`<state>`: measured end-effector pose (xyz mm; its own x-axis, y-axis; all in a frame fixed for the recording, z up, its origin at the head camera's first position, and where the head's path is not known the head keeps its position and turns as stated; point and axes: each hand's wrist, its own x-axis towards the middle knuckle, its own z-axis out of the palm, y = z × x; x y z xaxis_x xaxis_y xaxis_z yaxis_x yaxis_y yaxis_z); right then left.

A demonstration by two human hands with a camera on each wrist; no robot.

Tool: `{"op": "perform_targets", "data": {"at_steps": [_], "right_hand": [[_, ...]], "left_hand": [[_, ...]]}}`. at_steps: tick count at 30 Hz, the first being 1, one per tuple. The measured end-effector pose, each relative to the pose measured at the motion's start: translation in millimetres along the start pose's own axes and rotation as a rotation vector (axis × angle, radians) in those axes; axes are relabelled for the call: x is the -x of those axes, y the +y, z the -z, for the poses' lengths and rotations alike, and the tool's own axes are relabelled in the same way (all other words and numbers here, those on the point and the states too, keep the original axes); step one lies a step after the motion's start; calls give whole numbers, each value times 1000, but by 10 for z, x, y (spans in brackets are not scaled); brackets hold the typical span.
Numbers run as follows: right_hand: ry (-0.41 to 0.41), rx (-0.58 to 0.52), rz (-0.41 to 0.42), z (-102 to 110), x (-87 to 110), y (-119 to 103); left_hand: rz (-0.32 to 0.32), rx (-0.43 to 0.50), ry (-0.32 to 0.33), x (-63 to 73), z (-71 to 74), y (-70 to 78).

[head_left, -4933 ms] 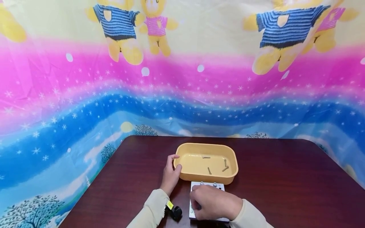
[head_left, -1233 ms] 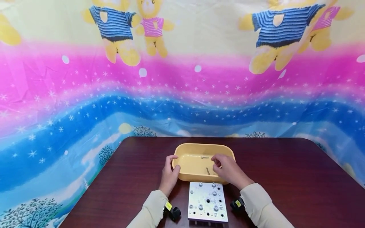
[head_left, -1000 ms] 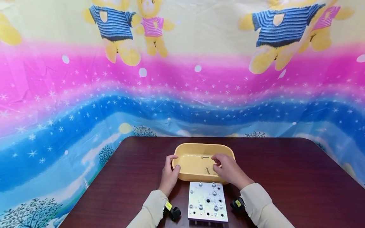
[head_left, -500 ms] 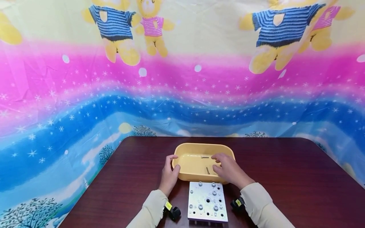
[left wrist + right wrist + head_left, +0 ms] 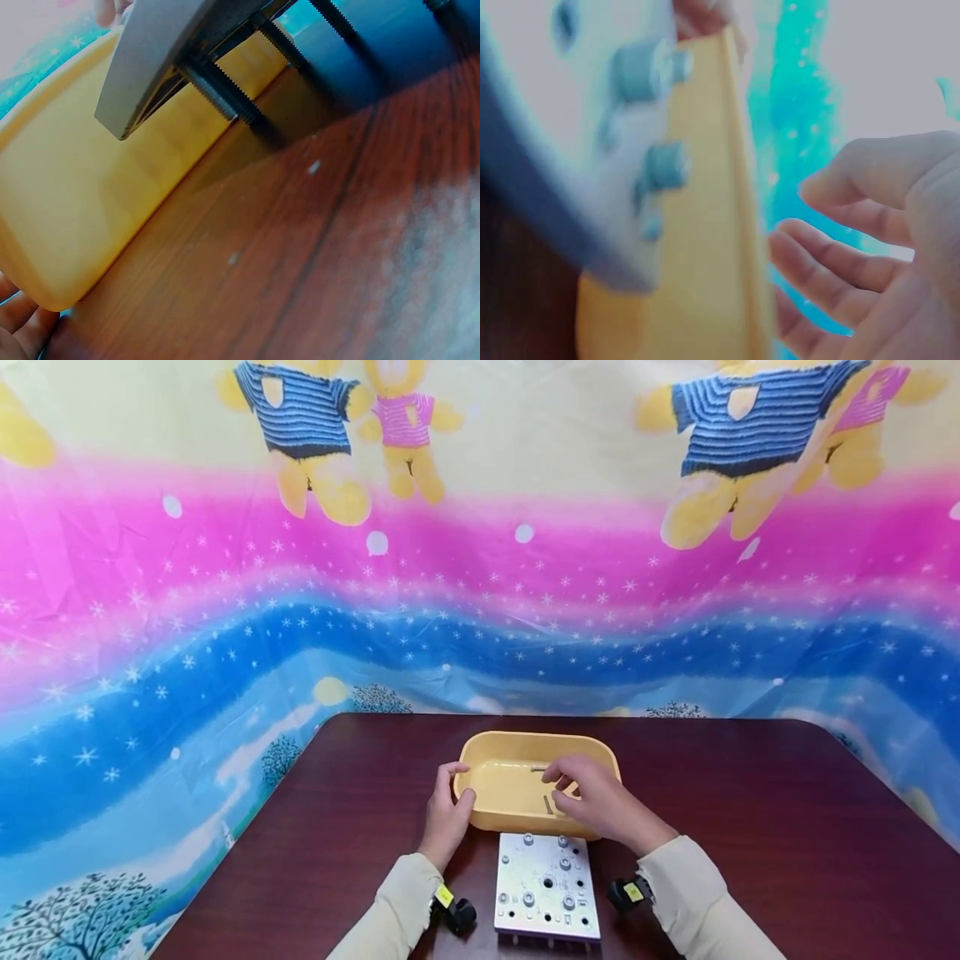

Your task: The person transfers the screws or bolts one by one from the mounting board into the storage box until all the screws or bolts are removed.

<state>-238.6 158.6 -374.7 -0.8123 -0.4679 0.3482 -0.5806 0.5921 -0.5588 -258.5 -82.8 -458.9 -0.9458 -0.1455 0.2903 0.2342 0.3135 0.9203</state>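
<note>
My left hand (image 5: pixel 446 812) holds the left end of a yellow plastic tray (image 5: pixel 498 821), fingers at its rim and thumb on the near corner. Over the tray's right half hovers my right hand (image 5: pixel 598 797), its fingers loosely bent. Nothing shows between thumb and fingers in the right wrist view. One bolt (image 5: pixel 537 769) lies by the right fingertips, another bolt (image 5: pixel 548 806) nearer the front wall. The right hand hides part of the tray floor. In front stands a silver metal plate (image 5: pixel 525 881) with holes and several socket-head bolts; threaded shanks (image 5: pixel 221 88) stick out beneath it.
The dark red-brown wooden table (image 5: pixel 360 843) extends to both sides. A wrist camera (image 5: pixel 459 916) sits beside the plate on the left, the other wrist camera (image 5: pixel 624 893) on the right. A printed cloth (image 5: pixel 480 568) hangs behind the table.
My right hand went from over the plate into the tray, its fingers have since spread a little, and it has now shifted left towards the back bolt. The left hand stays on the tray.
</note>
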Motion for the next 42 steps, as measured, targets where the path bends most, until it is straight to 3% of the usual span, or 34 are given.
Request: {"op": "perform_targets", "data": {"at_steps": [8, 13, 18, 26, 42], "right_hand": [[-190, 17, 98, 59, 72, -335], [-355, 14, 102, 47, 113, -526], [-455, 29, 92, -28, 137, -681], [-481, 63, 184, -193, 190, -796], [-480, 121, 216, -375, 224, -828]], "left_hand": [[7, -5, 3, -7, -10, -13], [-9, 0, 11, -9, 2, -14], [-16, -7, 17, -7, 7, -21], [-25, -14, 18, 0, -1, -5], [-17, -15, 11, 4, -5, -19]]}}
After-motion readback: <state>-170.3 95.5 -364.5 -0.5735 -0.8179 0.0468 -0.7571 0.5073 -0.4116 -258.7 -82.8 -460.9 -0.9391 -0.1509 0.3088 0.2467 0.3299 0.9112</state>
